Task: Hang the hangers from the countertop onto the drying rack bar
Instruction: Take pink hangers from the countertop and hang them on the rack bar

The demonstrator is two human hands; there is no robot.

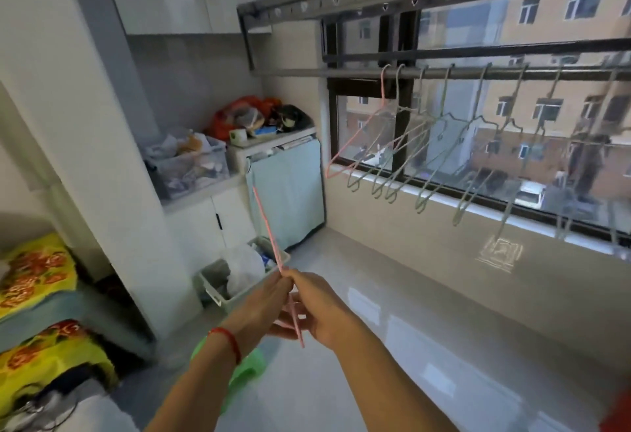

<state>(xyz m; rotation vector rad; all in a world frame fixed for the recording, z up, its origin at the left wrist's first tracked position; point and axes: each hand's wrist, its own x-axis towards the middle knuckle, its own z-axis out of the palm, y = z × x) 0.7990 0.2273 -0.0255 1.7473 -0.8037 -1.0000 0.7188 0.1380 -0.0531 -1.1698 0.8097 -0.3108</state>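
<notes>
Laundry balcony: both hands, left (264, 305) and right (319, 308), pinch a thin pink wire hanger (273, 254), grip clamped, angled toward 12 o'clock for the grey rack bar (341, 73).

Cool daylight enters through the wide dark-framed window (478, 144) on the right, leaving pale glare patches on the glossy white floor (409, 322), while the whole view is soft with motion blur, dimmer at the left, and straight lines bow toward the edges.
</notes>
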